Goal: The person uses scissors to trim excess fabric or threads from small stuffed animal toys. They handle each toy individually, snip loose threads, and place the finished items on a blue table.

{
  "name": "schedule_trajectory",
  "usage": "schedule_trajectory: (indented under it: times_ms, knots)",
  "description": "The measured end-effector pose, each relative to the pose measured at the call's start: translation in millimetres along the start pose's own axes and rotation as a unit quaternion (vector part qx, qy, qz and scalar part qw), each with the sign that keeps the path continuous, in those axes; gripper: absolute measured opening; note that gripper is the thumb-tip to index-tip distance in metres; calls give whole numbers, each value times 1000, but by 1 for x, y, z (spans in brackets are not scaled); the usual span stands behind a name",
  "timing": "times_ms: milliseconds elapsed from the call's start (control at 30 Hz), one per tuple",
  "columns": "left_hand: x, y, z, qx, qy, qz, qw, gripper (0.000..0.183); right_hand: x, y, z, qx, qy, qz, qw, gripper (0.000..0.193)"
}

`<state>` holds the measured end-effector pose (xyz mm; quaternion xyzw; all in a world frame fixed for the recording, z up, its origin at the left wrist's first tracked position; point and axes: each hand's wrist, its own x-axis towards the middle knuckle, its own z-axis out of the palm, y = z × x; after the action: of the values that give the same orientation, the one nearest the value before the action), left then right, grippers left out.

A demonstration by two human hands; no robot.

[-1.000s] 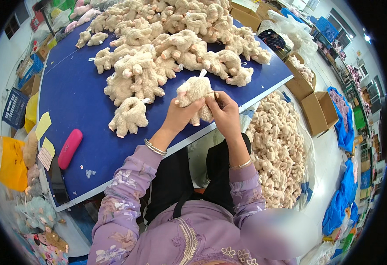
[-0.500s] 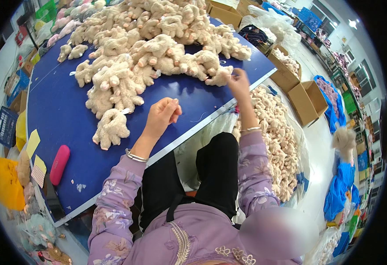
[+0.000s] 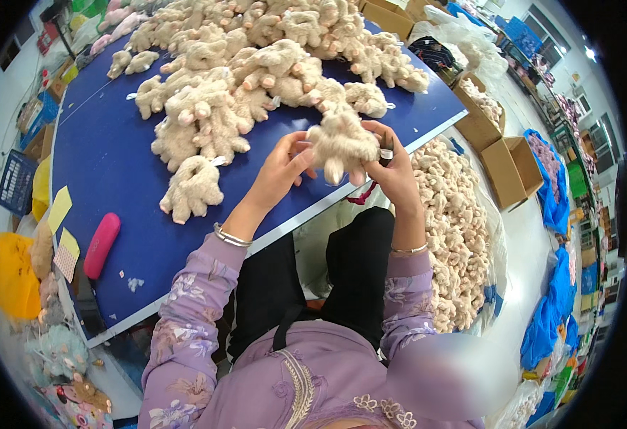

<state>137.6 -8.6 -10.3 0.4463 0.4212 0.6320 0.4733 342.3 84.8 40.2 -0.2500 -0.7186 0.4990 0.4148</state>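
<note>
A small cream plush toy with pale pink feet is held up above the near edge of the blue table. My right hand grips its right side. In that same hand is a small dark, narrow item, too small to name for certain. My left hand is at the toy's left side, fingers curled against its fur. Behind the toy spreads a large pile of similar cream plush toys, some with white tags. One plush toy lies at the pile's near left end.
A pink case and yellow paper slips lie at the left of the blue table. Right of my legs is a big bag of cream plush pieces. Open cardboard boxes and blue bags stand on the floor beyond.
My right hand has drawn a plush toy from the pile's right end toward me. My left hand has moved right and come to the toy. The view has shifted slightly.
</note>
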Motion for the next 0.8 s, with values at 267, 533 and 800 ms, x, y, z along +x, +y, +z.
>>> schedule_trajectory:
  times_ms: [267,533,800]
  knots:
    - [-5,-1,6,-40,-67,-21,997,35,3,4,25,-4,6,57,998,32]
    - [-7,8,2,-1,-42,-65,997,17,-4,8,31,-6,-4,143,990,19]
    - [-11,5,5,15,-31,-50,998,22,-8,16,23,195,-8,201,960,16]
